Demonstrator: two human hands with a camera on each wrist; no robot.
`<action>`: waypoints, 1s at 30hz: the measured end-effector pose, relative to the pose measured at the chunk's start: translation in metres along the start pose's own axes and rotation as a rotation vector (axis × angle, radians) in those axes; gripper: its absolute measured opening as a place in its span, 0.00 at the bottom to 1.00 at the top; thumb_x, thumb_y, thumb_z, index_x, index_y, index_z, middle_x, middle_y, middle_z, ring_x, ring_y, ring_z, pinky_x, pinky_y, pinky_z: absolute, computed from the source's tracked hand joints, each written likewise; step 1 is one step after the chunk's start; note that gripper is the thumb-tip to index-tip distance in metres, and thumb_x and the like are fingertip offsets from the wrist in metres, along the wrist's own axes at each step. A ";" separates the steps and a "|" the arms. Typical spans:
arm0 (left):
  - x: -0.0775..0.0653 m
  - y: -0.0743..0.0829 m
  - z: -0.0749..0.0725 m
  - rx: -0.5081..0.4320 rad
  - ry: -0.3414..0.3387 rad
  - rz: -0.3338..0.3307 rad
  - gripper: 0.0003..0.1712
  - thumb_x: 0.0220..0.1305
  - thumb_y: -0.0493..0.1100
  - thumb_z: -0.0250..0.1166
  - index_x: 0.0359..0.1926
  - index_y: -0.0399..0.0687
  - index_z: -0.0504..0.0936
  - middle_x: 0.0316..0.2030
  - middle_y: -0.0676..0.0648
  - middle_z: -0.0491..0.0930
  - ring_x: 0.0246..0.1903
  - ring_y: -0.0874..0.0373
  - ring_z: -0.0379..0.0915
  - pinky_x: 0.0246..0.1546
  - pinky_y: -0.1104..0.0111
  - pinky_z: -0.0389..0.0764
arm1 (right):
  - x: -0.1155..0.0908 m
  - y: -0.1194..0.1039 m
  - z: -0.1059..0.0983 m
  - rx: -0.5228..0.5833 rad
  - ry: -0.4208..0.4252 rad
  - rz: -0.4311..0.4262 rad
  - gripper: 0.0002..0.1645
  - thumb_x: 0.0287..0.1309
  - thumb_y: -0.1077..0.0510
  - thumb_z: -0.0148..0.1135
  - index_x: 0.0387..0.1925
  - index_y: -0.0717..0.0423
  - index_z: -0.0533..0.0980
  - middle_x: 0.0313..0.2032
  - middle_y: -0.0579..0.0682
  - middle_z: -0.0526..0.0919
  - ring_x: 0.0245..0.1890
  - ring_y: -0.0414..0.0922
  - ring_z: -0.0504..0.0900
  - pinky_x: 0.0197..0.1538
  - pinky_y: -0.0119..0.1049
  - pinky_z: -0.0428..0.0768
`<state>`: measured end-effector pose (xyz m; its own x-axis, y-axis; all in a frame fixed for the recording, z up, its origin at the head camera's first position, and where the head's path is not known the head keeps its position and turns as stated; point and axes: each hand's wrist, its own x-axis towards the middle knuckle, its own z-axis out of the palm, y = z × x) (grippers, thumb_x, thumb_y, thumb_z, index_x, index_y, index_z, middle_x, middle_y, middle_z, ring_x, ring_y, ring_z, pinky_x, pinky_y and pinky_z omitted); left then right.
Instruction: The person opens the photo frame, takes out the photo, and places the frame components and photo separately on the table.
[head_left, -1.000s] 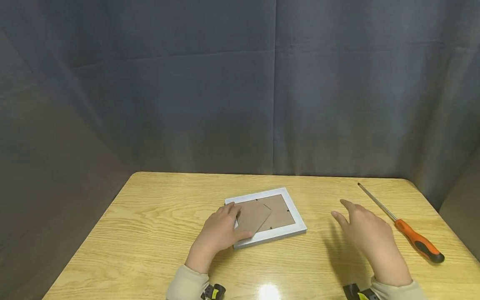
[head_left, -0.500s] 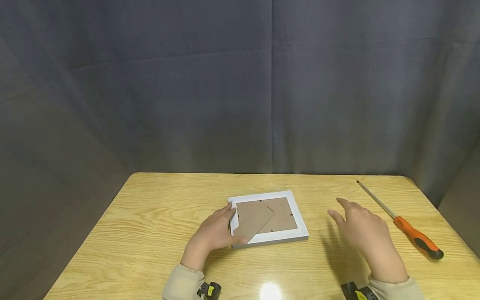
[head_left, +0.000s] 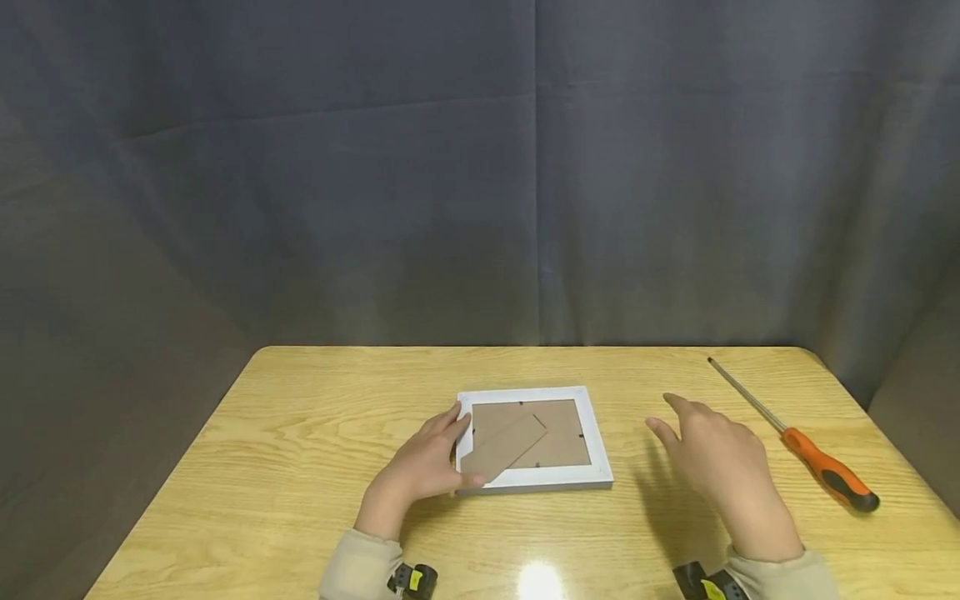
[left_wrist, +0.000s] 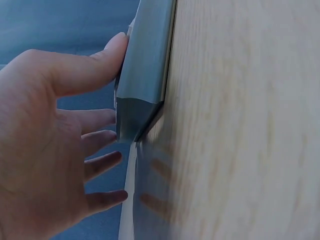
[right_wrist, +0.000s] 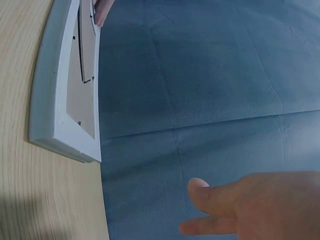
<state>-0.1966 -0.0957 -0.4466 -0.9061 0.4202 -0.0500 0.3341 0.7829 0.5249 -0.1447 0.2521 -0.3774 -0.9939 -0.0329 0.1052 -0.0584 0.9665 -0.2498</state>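
A white picture frame [head_left: 594, 442] lies face down on the wooden table, its brown backing board [head_left: 566, 417] and folded brown stand [head_left: 504, 446] facing up. At its left end is my left hand [head_left: 420, 467], thumb touching the near left corner by the stand and fingers along the left edge. In the left wrist view, those fingers [left_wrist: 102, 165] are spread and fairly straight beside the frame's end. My right hand [head_left: 720, 454] hovers to the right of the frame, holding nothing, its thumb and index finger apart.
An orange and black screwdriver [head_left: 825, 467] lies on the table [head_left: 300, 450] at the right, beyond my right hand. A dark grey curtain [head_left: 375, 208] hangs behind the table's far edge.
The frame has turned slightly, its long sides now nearly level with the table's far edge. My left hand has shifted a little outward along its left end; the right hand stays about the same.
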 end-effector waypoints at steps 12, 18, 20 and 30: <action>-0.001 0.003 -0.006 0.010 0.018 -0.025 0.55 0.48 0.59 0.78 0.72 0.39 0.65 0.75 0.42 0.54 0.71 0.38 0.53 0.65 0.42 0.62 | 0.004 0.008 0.006 0.056 0.151 0.006 0.32 0.72 0.47 0.54 0.65 0.67 0.69 0.56 0.73 0.76 0.45 0.72 0.79 0.39 0.64 0.78; 0.000 0.005 0.000 -0.018 0.007 -0.033 0.55 0.48 0.58 0.78 0.72 0.39 0.65 0.75 0.41 0.53 0.71 0.38 0.53 0.65 0.41 0.63 | 0.005 0.045 0.009 -0.023 0.260 -0.049 0.31 0.67 0.52 0.61 0.62 0.69 0.70 0.53 0.73 0.78 0.39 0.71 0.80 0.29 0.60 0.78; 0.002 0.005 0.002 -0.021 0.007 -0.026 0.56 0.48 0.59 0.78 0.72 0.38 0.65 0.75 0.41 0.53 0.71 0.38 0.54 0.65 0.41 0.63 | 0.004 0.056 0.006 -0.017 0.229 -0.047 0.31 0.67 0.51 0.61 0.63 0.68 0.70 0.52 0.74 0.77 0.38 0.71 0.80 0.26 0.57 0.77; 0.009 0.012 0.010 -0.052 -0.007 -0.016 0.57 0.48 0.59 0.78 0.73 0.39 0.63 0.76 0.42 0.51 0.72 0.39 0.51 0.67 0.42 0.60 | -0.003 0.123 -0.002 -0.028 0.086 -0.031 0.29 0.68 0.50 0.59 0.61 0.67 0.71 0.52 0.74 0.77 0.47 0.74 0.77 0.33 0.63 0.77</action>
<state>-0.1982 -0.0779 -0.4495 -0.9092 0.4114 -0.0642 0.3057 0.7643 0.5678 -0.1485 0.3714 -0.4068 -0.9800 -0.0420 0.1946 -0.0851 0.9721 -0.2188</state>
